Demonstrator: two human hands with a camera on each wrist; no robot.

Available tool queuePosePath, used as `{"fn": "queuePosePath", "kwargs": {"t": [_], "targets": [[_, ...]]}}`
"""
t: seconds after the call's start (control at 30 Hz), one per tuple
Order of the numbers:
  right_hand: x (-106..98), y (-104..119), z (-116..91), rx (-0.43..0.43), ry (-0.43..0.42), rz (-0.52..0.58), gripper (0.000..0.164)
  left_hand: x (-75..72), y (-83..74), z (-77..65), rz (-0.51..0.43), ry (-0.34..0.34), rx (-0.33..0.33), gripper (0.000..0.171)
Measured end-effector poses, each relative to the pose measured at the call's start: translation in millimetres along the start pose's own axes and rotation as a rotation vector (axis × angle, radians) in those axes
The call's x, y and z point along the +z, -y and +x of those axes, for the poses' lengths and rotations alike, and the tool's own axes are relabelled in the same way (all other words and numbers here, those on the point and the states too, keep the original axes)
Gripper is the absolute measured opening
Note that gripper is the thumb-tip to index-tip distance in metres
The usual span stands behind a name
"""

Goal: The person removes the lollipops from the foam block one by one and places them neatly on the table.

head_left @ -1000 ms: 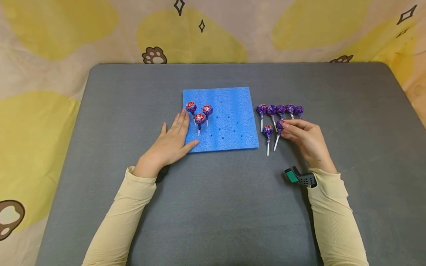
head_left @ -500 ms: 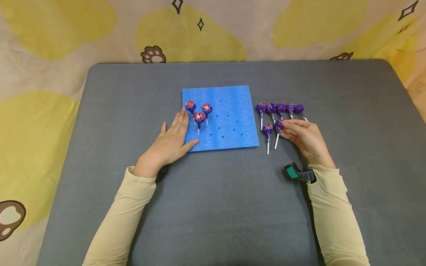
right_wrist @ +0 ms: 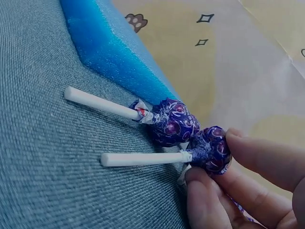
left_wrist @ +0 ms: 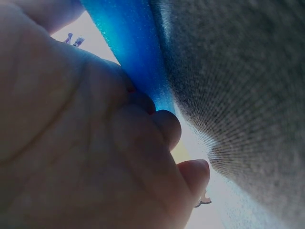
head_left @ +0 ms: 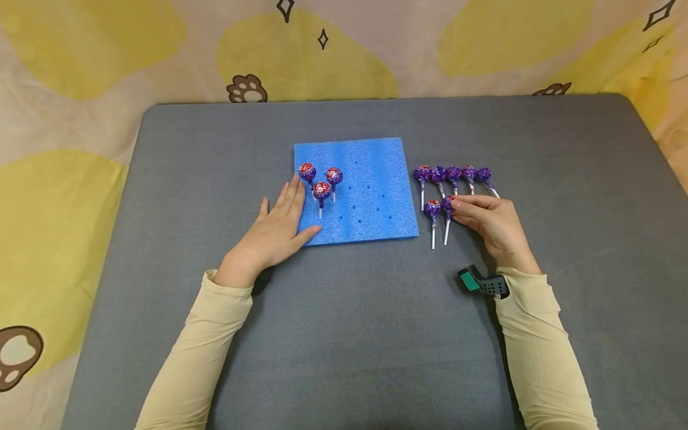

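My right hand (head_left: 491, 230) pinches the purple-wrapped head of a lollipop (right_wrist: 217, 150) between thumb and fingers, its white stick pointing toward me. Close on its left lies another lollipop (right_wrist: 174, 123), untouched. Behind them a row of several purple lollipops (head_left: 454, 174) lies on the table. My left hand (head_left: 271, 233) rests with straight fingers on the left edge of a blue foam board (head_left: 376, 155), which is dotted with small holes. Three lollipops stand upright in the board near those fingers, the front one (head_left: 322, 191) nearest me. In the left wrist view the palm hides most of the board.
A grey table (head_left: 344, 334) carries everything, with a patterned yellow and cream cloth (head_left: 309, 60) behind its far edge. A black strap with a green patch (head_left: 473, 282) sits at my right wrist, low over the table.
The pinched lollipop has shifted slightly left, closer to the one beside it, and its stick has turned straighter. My left hand stays in place on the board.
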State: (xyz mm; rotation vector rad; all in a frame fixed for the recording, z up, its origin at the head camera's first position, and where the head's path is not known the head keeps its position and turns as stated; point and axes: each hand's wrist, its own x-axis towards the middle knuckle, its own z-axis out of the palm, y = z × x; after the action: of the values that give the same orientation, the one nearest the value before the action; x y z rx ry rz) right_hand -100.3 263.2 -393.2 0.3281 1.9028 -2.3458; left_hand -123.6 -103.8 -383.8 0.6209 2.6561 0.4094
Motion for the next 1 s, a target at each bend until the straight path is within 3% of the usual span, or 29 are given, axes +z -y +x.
{"fn": "queuePosePath", "kwargs": {"t": [0.5,1.0], "targets": [[2.7,1.9,0.0,0.022,-0.043,-0.120,0.008,-0.8,0.6,-0.6,0.000,0.005,-0.005,0.083],[4.4,-1.9,0.9,-0.041,-0.032,-0.224,0.008,-1.0,0.4,-0.5,-0.002,0.001,0.000,0.083]]}}
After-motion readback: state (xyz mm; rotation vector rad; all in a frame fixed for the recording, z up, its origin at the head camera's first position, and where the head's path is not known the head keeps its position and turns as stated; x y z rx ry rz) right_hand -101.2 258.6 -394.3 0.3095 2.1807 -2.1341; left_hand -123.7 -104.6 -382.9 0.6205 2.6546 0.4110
